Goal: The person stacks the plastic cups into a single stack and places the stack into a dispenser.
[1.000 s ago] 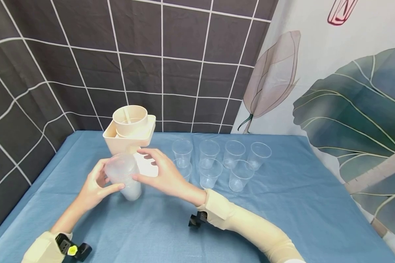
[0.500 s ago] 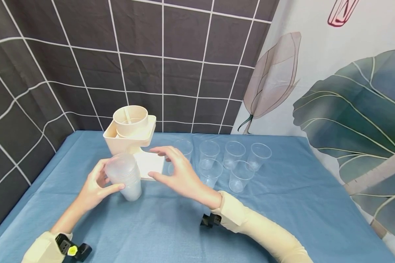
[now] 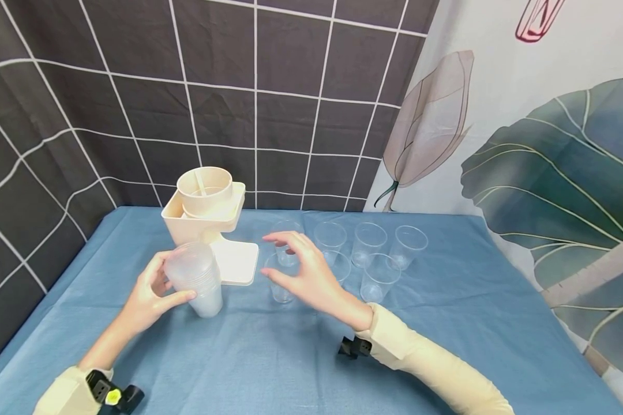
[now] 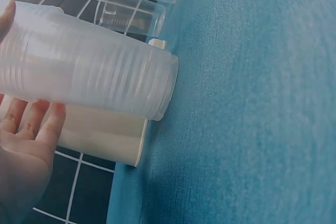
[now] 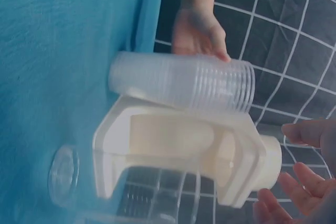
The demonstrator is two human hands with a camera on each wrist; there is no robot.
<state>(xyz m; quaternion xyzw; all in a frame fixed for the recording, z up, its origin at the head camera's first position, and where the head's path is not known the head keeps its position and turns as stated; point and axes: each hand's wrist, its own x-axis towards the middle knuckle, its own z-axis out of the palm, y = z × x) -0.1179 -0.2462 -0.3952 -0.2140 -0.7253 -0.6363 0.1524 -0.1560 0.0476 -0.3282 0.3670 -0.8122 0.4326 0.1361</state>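
Note:
My left hand (image 3: 150, 291) grips a stack of nested clear plastic cups (image 3: 199, 282) near its upper part. In the left wrist view the stack's base (image 4: 167, 87) shows close by the blue cloth. My right hand (image 3: 311, 274) hovers over the left end of the group of single clear cups. Its fingers and thumb are loosely curved and spread, with nothing between them. One single cup (image 3: 280, 291) stands just below the fingertips. In the right wrist view the fingers (image 5: 302, 195) are apart from that cup's rim (image 5: 197, 195).
A cream dispenser-like stand (image 3: 202, 225) with a round top and a flat white base plate (image 3: 236, 262) stands behind the stack. Several single cups (image 3: 379, 279) are set in two rows on the blue cloth (image 3: 446, 323). A dark grid curtain (image 3: 285, 115) hangs behind.
My right hand has moved right, from beside the cup stack to over the single cups, uncovering the stand's base plate. My left hand and the stack have stayed put.

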